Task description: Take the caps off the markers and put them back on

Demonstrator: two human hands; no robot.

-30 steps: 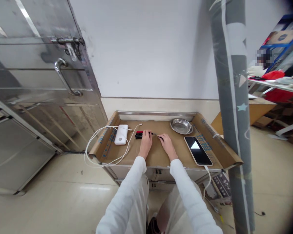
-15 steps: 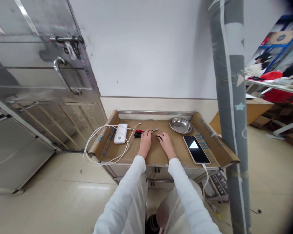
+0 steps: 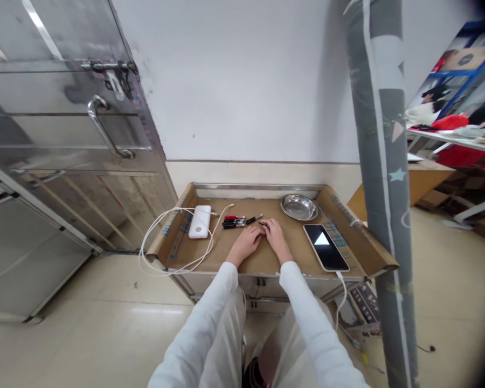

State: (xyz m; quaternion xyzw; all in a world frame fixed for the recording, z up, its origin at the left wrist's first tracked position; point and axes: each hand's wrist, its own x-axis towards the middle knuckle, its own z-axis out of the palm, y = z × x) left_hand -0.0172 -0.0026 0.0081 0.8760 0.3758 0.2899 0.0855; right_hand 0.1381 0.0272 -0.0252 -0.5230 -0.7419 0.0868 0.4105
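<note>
My left hand [image 3: 247,243] and my right hand [image 3: 274,234] meet over the middle of the brown-covered cart top [image 3: 210,258]. Pinched in my right fingers is a slim black thing that looks like a marker [image 3: 261,222]; most of it is hidden. The left fingers are bunched against the right ones, and what they hold is hidden. Just beyond them lies a loose black marker [image 3: 254,219], slanted. To its left, several markers [image 3: 233,222] lie side by side, a red one at the back and black ones in front.
A white power bank [image 3: 200,222] with a looped white cable [image 3: 145,245] lies at the left. At the right are a round steel dish [image 3: 299,208] and a phone [image 3: 325,248] with its cable plugged in. A tall grey wrapped roll [image 3: 382,161] stands beside the cart.
My left hand has let go of the loose black marker by the row and moved nearer to me, against my right hand. The markers are now uncovered. My right hand has barely moved.
</note>
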